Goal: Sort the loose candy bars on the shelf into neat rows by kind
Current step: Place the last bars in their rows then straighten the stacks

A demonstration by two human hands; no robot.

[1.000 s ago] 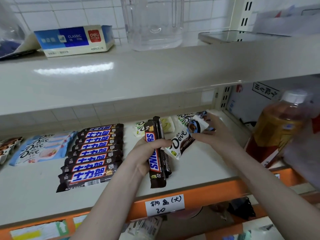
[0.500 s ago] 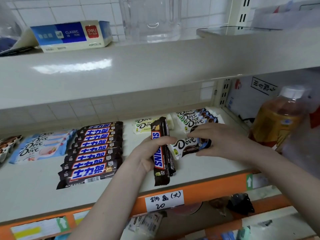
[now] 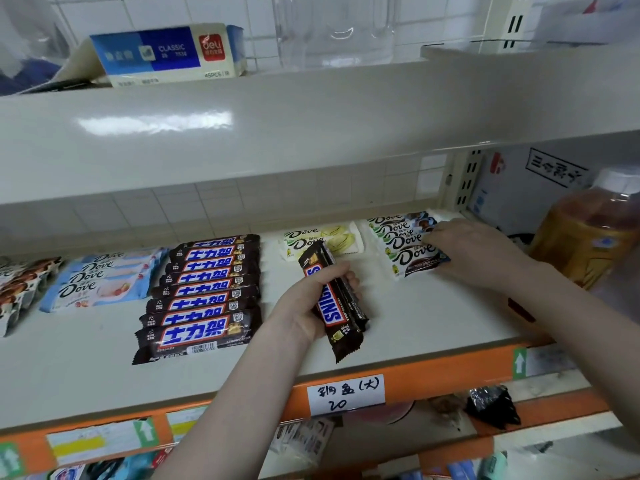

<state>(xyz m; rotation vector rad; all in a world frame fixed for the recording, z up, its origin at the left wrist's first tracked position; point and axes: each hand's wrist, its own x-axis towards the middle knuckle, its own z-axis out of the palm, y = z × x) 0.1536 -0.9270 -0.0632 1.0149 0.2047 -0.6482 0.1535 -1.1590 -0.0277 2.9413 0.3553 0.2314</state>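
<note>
My left hand (image 3: 304, 306) grips a small stack of dark Snickers bars (image 3: 337, 303), held lengthwise just above the shelf (image 3: 433, 317) at its middle. My right hand (image 3: 474, 251) lies flat with straight fingers on the front bar of the row of white-and-brown Dove bars (image 3: 408, 244) at the back right. A neat row of several Snickers bars (image 3: 204, 292) lies to the left. Two green Dove bars (image 3: 322, 242) sit behind the held stack. Blue Dove bars (image 3: 100, 278) lie further left.
Brown-and-white bars (image 3: 17, 285) lie at the far left edge. A large amber bottle (image 3: 585, 230) stands at the right, past the shelf upright. The upper shelf (image 3: 311, 133) overhangs closely, with a blue box (image 3: 166, 53) and a clear jug (image 3: 332, 26) on it.
My right hand carried the brown Dove bar back and set it at the front of its row. My left hand stayed mid-shelf with the Snickers stack.
</note>
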